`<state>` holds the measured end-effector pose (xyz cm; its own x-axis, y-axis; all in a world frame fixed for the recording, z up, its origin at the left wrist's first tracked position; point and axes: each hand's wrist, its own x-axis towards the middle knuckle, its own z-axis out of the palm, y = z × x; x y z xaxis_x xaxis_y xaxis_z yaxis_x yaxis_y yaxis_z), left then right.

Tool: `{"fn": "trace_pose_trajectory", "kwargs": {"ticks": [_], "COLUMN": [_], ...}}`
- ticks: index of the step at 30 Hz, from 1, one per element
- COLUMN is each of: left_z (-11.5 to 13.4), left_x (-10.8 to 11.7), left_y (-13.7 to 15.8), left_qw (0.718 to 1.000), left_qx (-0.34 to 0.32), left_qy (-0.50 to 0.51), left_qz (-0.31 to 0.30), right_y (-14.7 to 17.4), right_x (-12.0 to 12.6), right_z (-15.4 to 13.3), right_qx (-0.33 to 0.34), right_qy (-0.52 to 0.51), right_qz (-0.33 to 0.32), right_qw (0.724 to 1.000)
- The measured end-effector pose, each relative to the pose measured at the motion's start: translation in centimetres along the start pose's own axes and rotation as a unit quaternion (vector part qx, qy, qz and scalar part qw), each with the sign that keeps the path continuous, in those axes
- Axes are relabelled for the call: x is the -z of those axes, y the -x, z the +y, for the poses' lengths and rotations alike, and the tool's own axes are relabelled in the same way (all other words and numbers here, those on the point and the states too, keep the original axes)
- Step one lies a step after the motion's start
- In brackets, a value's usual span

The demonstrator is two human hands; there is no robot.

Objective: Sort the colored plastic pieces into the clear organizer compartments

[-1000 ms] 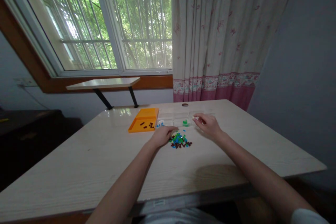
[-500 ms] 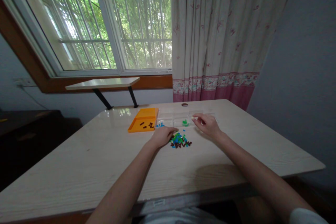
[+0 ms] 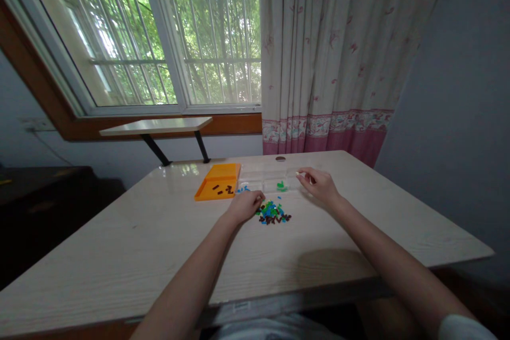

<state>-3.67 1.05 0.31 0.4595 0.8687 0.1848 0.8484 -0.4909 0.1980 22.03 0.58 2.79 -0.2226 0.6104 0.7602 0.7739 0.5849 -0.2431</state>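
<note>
A pile of small blue, green and dark brown plastic pieces [image 3: 272,212] lies on the table. My left hand [image 3: 246,206] is at the pile's left edge, its fingers curled together; whatever is between them, if anything, is hidden. My right hand [image 3: 319,185] pinches a small whitish piece [image 3: 297,173] between thumb and finger, above the right part of a clear compartment tray [image 3: 265,175]. Several green pieces [image 3: 281,186] lie in one compartment of the tray. Small blue pieces [image 3: 242,189] are in the compartment to its left, just beyond my left hand.
An orange open box [image 3: 204,194] with several dark brown pieces [image 3: 229,189] stands left of the tray. One blue piece [image 3: 279,197] lies apart behind the pile. A raised shelf [image 3: 159,126] on black legs stands at the table's back left. A dark round disc [image 3: 280,159] is near the back edge.
My right hand has shifted slightly right with the whitish piece. My left hand has drawn back a little to the left, and its fingers have curled in from the pile.
</note>
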Motion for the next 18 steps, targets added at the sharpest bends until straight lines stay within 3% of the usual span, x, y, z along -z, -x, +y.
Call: {"fn": "trace_pose_trajectory", "kwargs": {"ticks": [12,18], "left_z": [-0.2,-0.1], "left_x": [-0.1,-0.1], "left_y": [-0.1,0.0], "left_qw": [1.0,1.0], "left_qx": [0.0,-0.005], "left_qy": [-0.002,-0.011], "left_qz": [-0.001,0.003], "right_y": [0.6,0.5], "right_x": [-1.5,-1.5], "right_z": [4.8,5.0], "right_qx": [-0.132,-0.15], "right_qy": [0.07,0.072], "right_qz": [-0.101,-0.105], "right_qw": [0.984,0.98]}}
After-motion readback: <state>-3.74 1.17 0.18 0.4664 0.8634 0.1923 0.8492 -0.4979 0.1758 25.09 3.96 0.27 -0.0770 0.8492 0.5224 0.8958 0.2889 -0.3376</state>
